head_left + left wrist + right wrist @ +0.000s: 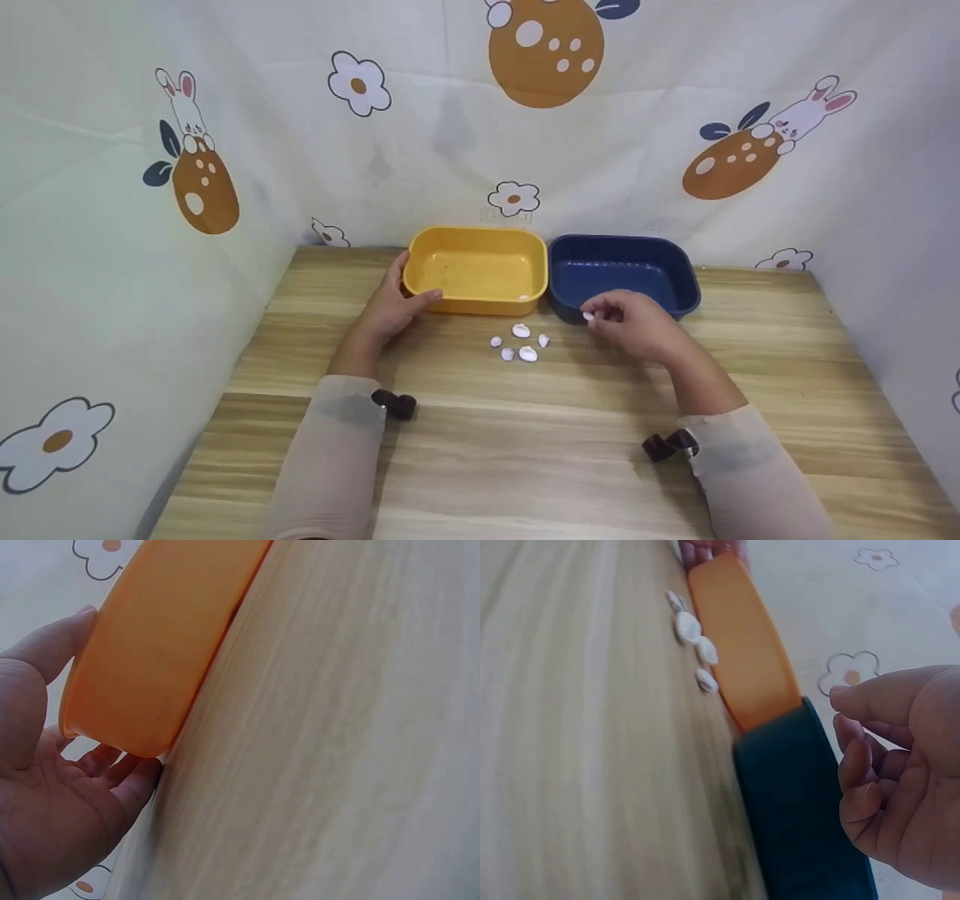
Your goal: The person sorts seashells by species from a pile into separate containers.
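Note:
My left hand (pixel 390 304) holds the left end of a yellow plastic basin (pixel 472 307); in the left wrist view, the thumb lies at its rim and the fingers curl round the corner. One small white piece (pixel 523 298) lies inside, by the front right corner. Over the front edge of a dark blue basin (pixel 622 281), my right hand (pixel 637 326) pinches a small white seashell (pixel 589 316) between thumb and forefinger. That shell is hidden in the right wrist view. Several white seashells (pixel 528 354) lie on the table in front of the yellow basin.
Both basins stand side by side at the back of the wood-grain table (pixel 510 457). Close behind them hangs a white patterned cloth (pixel 442 150), which also covers both sides. Each forearm wears a pale sleeve (pixel 334 450) and a dark wrist camera (pixel 397 405).

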The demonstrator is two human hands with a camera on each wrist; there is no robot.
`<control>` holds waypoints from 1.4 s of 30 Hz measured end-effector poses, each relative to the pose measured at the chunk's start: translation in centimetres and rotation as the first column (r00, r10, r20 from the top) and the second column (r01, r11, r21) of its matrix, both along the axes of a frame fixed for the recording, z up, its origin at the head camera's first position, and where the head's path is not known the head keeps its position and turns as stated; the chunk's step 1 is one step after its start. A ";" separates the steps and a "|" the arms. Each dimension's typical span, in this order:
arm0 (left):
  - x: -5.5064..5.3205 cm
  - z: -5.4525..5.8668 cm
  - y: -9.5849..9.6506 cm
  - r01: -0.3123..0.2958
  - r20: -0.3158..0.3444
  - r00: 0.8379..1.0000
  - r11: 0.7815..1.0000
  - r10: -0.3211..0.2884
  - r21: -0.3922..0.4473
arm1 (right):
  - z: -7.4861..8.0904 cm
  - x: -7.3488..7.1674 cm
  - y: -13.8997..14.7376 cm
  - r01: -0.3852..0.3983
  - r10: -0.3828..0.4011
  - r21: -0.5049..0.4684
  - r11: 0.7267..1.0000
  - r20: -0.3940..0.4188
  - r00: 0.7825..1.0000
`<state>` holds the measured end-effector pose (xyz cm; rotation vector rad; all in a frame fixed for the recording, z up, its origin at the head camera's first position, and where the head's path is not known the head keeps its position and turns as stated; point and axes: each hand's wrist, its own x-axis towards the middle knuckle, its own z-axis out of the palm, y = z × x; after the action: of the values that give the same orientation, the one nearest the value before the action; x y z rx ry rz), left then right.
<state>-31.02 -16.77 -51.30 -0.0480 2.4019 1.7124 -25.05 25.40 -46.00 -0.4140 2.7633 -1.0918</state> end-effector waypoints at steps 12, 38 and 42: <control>-0.1 -0.2 0.0 0.011 -0.002 1.000 1.000 -0.011 0.013 | 1.6 -1.0 4.3 0.194 -0.195 -0.050 0.980 -0.011 0.981; -0.3 -0.3 0.0 -0.002 0.011 1.000 1.000 0.002 -0.001 | 1.6 -1.1 1.4 0.219 -0.224 -0.105 0.970 -0.032 0.974; -0.2 -0.3 0.0 -0.004 0.007 1.000 1.000 0.004 0.016 | 1.5 -1.2 -0.3 0.197 -0.202 -0.103 0.975 -0.031 0.979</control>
<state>-31.24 -16.77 -51.60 -0.0561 2.3838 1.7303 -26.25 25.07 -44.46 -0.1733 2.8440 -1.2838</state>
